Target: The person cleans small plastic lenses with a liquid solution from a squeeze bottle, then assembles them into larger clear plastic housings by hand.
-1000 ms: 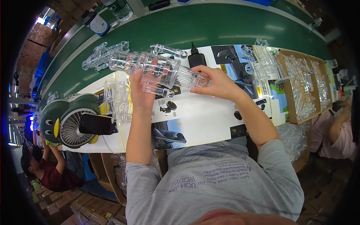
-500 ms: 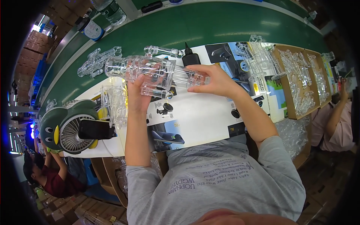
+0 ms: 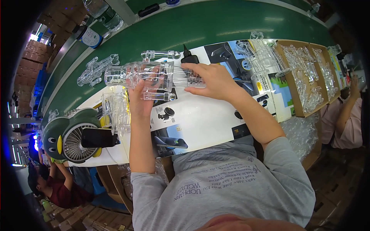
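A clear plastic assembly (image 3: 119, 76), shaped like a wide ringed cylinder with short side tubes, lies level above the sheeted table. My left hand (image 3: 139, 101) is closed round its middle from below, with fingers showing through the plastic. My right hand (image 3: 216, 81) grips the narrower right end between thumb and fingers; the palm side is partly hidden. Just behind the assembly lies a small clear tube piece (image 3: 160, 55). A black bottle with a pointed nozzle (image 3: 189, 57) stands right behind my right fingers.
At left are another clear assembly (image 3: 98, 70), upright clear parts (image 3: 117, 109) and a green penguin fan (image 3: 73, 136) with a black phone (image 3: 99, 138) before it. At right, clear parts (image 3: 266, 57) stand beside a cardboard tray (image 3: 293, 82) of clear pieces. A co-worker's arm (image 3: 348, 107) shows far right.
The assembly and both hands have shifted slightly left in the picture, along with the nearby table things. My right fingers sit a little further over the narrow end.
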